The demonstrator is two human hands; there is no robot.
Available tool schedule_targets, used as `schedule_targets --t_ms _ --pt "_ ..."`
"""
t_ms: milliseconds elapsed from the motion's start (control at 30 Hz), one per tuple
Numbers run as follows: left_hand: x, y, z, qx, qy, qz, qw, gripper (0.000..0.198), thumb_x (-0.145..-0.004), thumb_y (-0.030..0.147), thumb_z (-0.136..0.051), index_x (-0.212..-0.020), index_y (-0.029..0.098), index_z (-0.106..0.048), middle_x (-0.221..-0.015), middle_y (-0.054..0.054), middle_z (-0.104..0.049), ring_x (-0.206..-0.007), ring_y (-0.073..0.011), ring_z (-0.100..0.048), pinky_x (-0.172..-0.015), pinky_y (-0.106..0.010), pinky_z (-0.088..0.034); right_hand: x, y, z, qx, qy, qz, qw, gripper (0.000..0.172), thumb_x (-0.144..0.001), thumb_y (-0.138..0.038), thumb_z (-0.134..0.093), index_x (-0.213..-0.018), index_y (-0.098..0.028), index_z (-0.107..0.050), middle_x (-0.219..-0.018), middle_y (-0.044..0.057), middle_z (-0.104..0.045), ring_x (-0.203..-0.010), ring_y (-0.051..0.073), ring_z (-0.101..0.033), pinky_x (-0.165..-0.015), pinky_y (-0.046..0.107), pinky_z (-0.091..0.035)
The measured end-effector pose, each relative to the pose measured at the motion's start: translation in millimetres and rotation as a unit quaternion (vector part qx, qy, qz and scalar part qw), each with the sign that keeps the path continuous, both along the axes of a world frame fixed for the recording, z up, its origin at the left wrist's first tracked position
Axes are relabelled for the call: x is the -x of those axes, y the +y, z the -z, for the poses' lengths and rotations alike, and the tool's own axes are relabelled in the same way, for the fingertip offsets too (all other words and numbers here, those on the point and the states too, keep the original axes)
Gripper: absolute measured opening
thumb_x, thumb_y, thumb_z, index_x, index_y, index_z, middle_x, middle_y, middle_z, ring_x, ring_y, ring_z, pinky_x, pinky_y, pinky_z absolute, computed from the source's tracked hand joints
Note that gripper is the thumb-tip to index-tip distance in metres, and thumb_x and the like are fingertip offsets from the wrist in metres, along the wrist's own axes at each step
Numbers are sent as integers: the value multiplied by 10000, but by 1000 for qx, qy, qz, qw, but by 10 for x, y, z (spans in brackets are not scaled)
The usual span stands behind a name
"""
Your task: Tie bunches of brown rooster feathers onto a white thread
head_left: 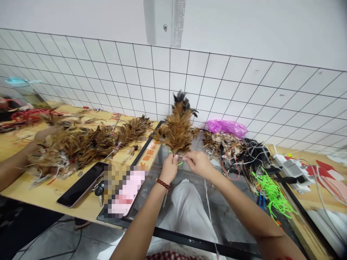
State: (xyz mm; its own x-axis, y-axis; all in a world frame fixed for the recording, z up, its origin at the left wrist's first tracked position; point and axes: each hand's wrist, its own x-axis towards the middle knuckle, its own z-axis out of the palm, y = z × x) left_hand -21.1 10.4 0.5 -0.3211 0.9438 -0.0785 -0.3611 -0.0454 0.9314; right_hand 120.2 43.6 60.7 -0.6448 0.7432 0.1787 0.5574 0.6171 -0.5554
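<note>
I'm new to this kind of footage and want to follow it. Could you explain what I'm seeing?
There is no robot here: a person works with two bare hands, and the one picture comes from a camera on their head, looking forward and down.

The left hand, with a beaded bracelet at its wrist, seems to hold the lower end of a brown feather bundle. The right hand is close beside it; exactly what its fingers pinch is too small to tell.

To the right lie bright green cords and a purple plastic bag. To the left are a dark phone, keys and more feathers, where another person's arm reaches in.
</note>
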Motion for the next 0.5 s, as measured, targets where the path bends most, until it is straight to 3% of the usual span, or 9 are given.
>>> schedule_targets --t_ms 67,133,233,333,400,500 --pt "-104 -35 -30 -12 98 14 995 215 -716 111 -666 -582 167 -507 -544 15 -453 -497 -98 -374 -489 -191 -232 -46 75 -246 -179 -130 -68 973 221 -850 -276 -469 -835 -163 -658 -813 82 -632 -729 160 -548 -586 252 -315" --pt "-223 -97 -65 -21 178 36 983 214 -705 63 -662 -579 172 -527 -533 9 -436 -505 -115 -376 -514 -204 -244 -47 158 -458 -262 -226 -153 926 187 -827 -248 -497 -823 -155 -659 -835 95 -635 -748 170 -546 -576 263 -289" --pt "-332 -214 -110 -32 236 53 970 228 -691 67 -684 -581 177 -517 -521 23 -375 -511 -129 -393 -544 -211 -276 -21 265 -616 -294 -279 -229 885 173 -818 -191 -494 -805 -157 -663 -838 84 -642 -744 164 -543 -551 266 -248" --pt "-319 -320 -143 -65 328 33 942 169 -701 153 -703 -657 171 -541 -572 9 -405 -583 -155 -484 -586 -223 -330 -32 365 -593 -274 -275 -210 897 191 -841 -200 -496 -811 -185 -684 -848 56 -658 -727 144 -555 -534 262 -224" --pt "-279 -374 -153 -75 467 29 880 85 -782 219 -626 -829 160 -588 -665 -32 -503 -669 -182 -551 -620 -241 -365 -48 425 -526 -241 -248 -184 920 201 -863 -263 -513 -812 -205 -699 -856 36 -672 -738 131 -573 -536 252 -236" --pt "-239 -427 -154 -67 680 46 728 273 -899 252 -427 -1126 155 -543 -830 -95 -609 -758 -204 -606 -639 -267 -401 -27 468 -420 -194 -206 -176 943 203 -857 -340 -554 -816 -218 -711 -881 22 -693 -798 130 -599 -560 231 -278"
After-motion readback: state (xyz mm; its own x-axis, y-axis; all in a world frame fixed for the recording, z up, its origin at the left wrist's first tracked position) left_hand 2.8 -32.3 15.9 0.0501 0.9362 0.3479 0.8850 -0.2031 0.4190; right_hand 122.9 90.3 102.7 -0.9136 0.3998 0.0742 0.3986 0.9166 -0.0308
